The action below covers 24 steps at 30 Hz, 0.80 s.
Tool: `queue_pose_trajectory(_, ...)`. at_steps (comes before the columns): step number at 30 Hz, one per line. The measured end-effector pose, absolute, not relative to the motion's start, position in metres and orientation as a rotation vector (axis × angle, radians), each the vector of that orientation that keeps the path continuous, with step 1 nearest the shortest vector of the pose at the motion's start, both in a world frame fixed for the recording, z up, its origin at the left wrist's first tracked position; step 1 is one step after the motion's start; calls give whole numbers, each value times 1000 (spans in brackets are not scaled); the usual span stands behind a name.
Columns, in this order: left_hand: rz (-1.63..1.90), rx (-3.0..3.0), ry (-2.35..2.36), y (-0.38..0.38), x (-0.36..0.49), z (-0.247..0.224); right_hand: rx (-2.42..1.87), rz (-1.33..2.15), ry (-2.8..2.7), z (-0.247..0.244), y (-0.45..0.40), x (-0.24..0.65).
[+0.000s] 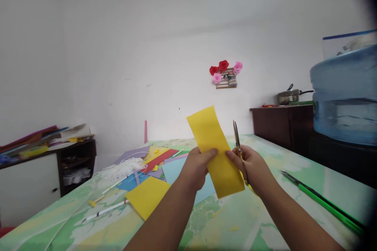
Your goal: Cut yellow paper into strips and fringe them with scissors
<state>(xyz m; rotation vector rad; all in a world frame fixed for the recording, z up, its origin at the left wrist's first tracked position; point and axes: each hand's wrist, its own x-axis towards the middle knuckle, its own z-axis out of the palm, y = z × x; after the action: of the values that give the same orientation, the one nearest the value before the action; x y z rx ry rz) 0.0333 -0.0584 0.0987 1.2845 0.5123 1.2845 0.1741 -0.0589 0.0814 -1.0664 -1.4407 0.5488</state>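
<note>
A yellow paper strip (210, 137) is held up over the table, tilted, with its top leaning left. My left hand (196, 166) pinches its left edge, thumb on the near face. My right hand (253, 164) is closed around a pair of scissors (237, 141), whose blades point upward. The right thumb also touches the strip's right edge. Just left of my left forearm, a larger yellow sheet (149, 196) lies on the table, and a light blue sheet (204, 194) lies under my hands.
Coloured papers, including a red strip (160, 160), and a tangle of white string (125, 168) cover the table's left side. Pens (106, 209) lie near them. A green-and-black long tool (321, 202) rests at right. Beyond stands a blue water bottle (343, 90).
</note>
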Motion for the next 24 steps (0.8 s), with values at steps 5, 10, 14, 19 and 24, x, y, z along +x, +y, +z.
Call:
queue_pose_trajectory(5, 1351, 1319, 570, -64, 23, 103, -1390, 58, -1585, 63, -63, 189)
queue_pose_trajectory(10, 1428, 1301, 619, -70, 28, 94, -1429, 111, -1685, 45, -73, 183)
queue_pose_trajectory(14, 1495, 1263, 594, -71, 36, 85, -1387, 197, -1655, 36, -76, 174)
queue_pose_trajectory(19, 1666, 1287, 698, -65, 35, 78, -1359, 195, -1619, 27, -77, 168)
queue_pose_trajectory(24, 1756, 1319, 689, -64, 34, 75, -1391, 189, -1614, 19, -77, 163)
